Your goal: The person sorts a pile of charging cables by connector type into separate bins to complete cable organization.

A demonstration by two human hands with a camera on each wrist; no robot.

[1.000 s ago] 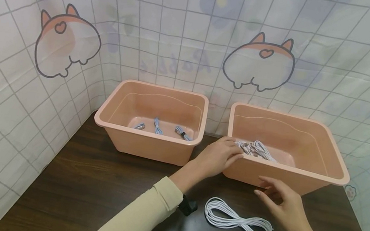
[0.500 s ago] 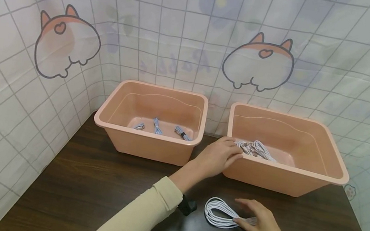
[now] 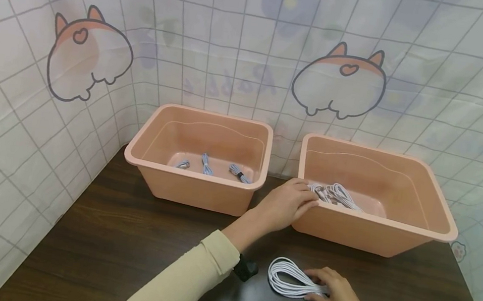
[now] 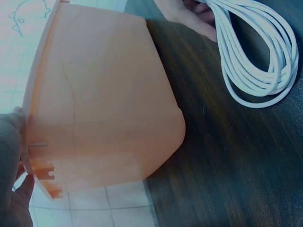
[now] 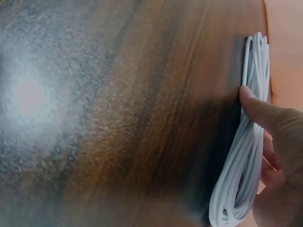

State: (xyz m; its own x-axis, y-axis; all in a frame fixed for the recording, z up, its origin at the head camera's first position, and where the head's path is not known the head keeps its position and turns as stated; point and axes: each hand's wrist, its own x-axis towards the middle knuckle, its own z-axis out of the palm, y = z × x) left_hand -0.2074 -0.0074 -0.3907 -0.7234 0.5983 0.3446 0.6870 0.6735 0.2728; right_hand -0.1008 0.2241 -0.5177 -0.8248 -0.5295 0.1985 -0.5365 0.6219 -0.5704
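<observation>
My left hand [image 3: 286,205] holds the near left corner of the right pink bin [image 3: 373,229]. In the left wrist view the fingers [image 4: 24,189] and thumb lie on either side of its rim. My right hand [image 3: 337,295] grips a coiled white cable [image 3: 286,278] around its narrow middle, with the thumb on one side and fingers on the other. One wide loop of this cable [image 5: 232,189] sticks out of the hand, shown in the right wrist view. Several white cables [image 3: 338,195] lie inside the right bin, at its left end.
To the left stands a second pink bin [image 3: 199,191] holding three small blue-grey cable bundles [image 3: 207,165]. Both bins are on a dark wooden table [image 3: 120,236], against a white grid-patterned curtain [image 3: 237,43]. A black wrist device [image 3: 246,268] is on my left wrist.
My right hand has come down and left from in front of the right bin and taken hold of the coiled cable. My left hand has stayed on the rim.
</observation>
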